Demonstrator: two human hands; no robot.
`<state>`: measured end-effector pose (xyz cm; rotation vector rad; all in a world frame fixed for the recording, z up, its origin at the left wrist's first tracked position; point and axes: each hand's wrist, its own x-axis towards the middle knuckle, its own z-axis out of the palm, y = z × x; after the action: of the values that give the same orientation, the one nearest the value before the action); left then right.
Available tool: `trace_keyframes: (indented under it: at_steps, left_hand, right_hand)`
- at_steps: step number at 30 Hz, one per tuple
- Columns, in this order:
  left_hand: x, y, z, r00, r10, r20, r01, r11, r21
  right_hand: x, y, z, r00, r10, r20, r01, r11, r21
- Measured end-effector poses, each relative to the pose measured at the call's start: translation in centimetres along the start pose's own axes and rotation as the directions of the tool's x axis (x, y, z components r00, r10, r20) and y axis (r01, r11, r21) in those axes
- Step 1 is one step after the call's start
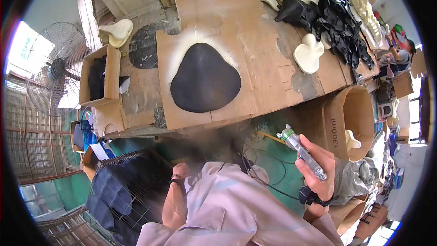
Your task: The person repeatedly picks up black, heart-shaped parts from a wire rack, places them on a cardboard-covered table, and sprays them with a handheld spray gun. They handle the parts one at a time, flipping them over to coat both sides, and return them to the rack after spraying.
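My right hand (pixel 318 166) is closed around a silver spray gun (pixel 302 150) with a green ring at its head, held off the table's front edge. My left hand (pixel 180 170) is low by my side, next to a wire rack (pixel 141 173); its fingers look curled, and what they hold, if anything, is hidden. Flat on a cardboard sheet (pixel 248 77) lies a black rounded triangular piece (pixel 205 79), with whitish residue on the cardboard around its upper edges. Neither hand touches it.
Cream saddle-shaped forms (pixel 309 57) and a pile of black covers (pixel 339 27) lie at the right. A small carton (pixel 111 77) with dark pieces and a wire fan (pixel 57 68) are at the left. A large carton (pixel 330 127) and hoses (pixel 282 177) are below the table.
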<state>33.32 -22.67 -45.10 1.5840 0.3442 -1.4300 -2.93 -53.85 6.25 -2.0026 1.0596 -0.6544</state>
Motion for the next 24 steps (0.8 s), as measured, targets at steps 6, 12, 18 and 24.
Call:
trace_keyframes:
  at_steps: [6,12,18,24]
  left_hand:
    - [1.7,1.4,-2.7,0.979,-0.007,0.205,0.015,0.999,-0.039]
    - [-0.5,11.0,6.9,0.909,0.406,-0.09,-0.379,0.898,0.225]
    - [5.1,20.1,13.4,0.626,0.778,-0.054,-0.68,0.578,0.452]
    - [4.4,25.1,21.0,0.477,0.862,-0.173,-0.403,0.39,0.828]
  right_hand:
    - [-0.8,0.1,-1.0,0.982,0.056,0.18,-0.063,0.998,0.031]
    - [-1.3,0.9,-0.6,0.972,0.096,0.213,-0.094,0.995,-0.02]
    - [-1.1,0.9,0.2,0.981,0.175,0.078,-0.179,0.983,0.041]
    - [-0.5,0.1,0.4,0.998,0.057,0.027,-0.057,0.998,0.019]
